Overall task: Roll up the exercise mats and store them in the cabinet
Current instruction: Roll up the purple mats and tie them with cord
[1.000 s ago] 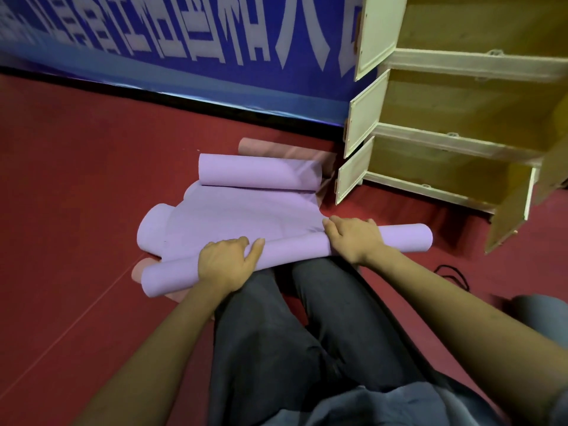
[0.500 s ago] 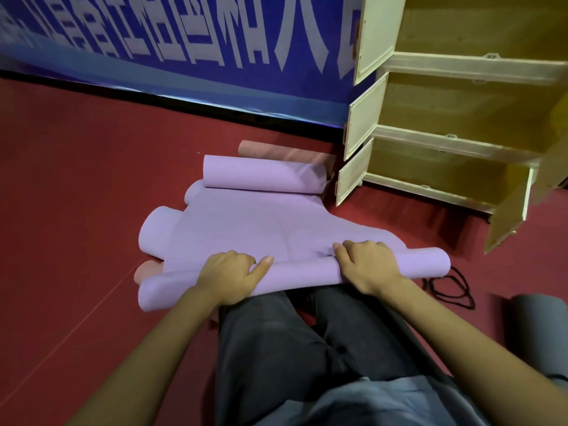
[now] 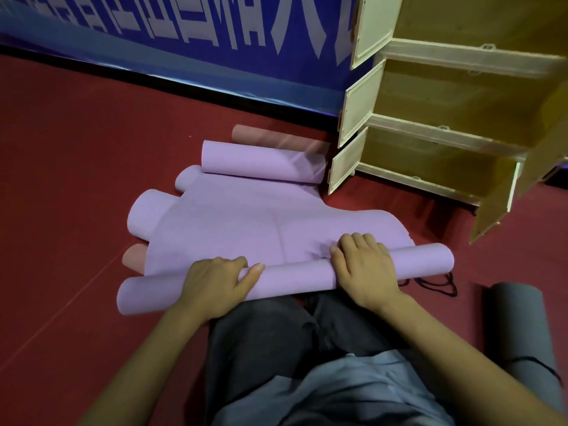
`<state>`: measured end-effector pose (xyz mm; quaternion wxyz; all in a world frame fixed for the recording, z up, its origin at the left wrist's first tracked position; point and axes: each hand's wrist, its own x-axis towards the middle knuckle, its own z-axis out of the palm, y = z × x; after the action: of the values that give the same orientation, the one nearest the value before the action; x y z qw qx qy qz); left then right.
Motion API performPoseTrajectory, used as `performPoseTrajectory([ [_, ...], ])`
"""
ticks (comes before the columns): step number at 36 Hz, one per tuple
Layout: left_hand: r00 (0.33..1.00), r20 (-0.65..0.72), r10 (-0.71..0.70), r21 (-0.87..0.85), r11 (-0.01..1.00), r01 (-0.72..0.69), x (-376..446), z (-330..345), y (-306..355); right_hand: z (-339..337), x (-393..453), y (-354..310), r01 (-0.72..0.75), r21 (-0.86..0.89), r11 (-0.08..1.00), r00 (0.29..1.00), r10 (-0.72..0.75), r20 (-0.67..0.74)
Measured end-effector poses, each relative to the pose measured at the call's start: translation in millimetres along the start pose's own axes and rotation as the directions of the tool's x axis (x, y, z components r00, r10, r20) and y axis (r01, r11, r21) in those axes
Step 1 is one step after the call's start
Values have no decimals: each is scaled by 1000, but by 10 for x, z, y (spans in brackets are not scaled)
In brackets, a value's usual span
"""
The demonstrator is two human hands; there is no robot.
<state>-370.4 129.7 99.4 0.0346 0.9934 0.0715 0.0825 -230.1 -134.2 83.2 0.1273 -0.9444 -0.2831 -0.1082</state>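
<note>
Your fingers [image 3: 358, 241] curl over the rolled end of the purple mat [image 3: 276, 229], left hand [image 3: 215, 281] and right hand [image 3: 362, 269] gripping well apart so the roll stays even. The mat lies on the floor [image 3: 76, 167] near the open cabinet [image 3: 430, 142].

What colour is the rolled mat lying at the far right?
Dark grey, seen in the head view.

purple mat [image 3: 252, 222]: matt foam, fine texture, faint crease lines. grey mat [image 3: 519, 330]: same matt foam look. floor [image 3: 76, 167]: red, matt, carpet-like. cabinet [image 3: 455, 96]: pale wood-look board, smooth; door panels [image 3: 353, 118] look translucent plastic. banner [image 3: 172, 41]: glossy vinyl. trousers [image 3: 276, 342]: dark woven cloth.
</note>
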Motion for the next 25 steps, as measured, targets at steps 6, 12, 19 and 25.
performPoseTrajectory([
  [6, 999, 28, -29, -54, 998, 31, 58, -1, 19, -51, 1, -40, 26, 15, 1000, 998, -26, -59],
  [12, 992, -118, 34, -33, 999, -38, 33, 62, 53, 1, 28, -59, 30, 30, 999, 995, -27, -91],
  [19, 977, -191, -95, 48, 993, 106, 115, 174, 149, -73, 484, -86, 47, 30, 998, 976, -52, 212],
  [25, 944, -189, -270, -108, 961, 253, 53, 74, 323, -57, 659, -100, -93, 66, 993, 921, 61, 385],
])
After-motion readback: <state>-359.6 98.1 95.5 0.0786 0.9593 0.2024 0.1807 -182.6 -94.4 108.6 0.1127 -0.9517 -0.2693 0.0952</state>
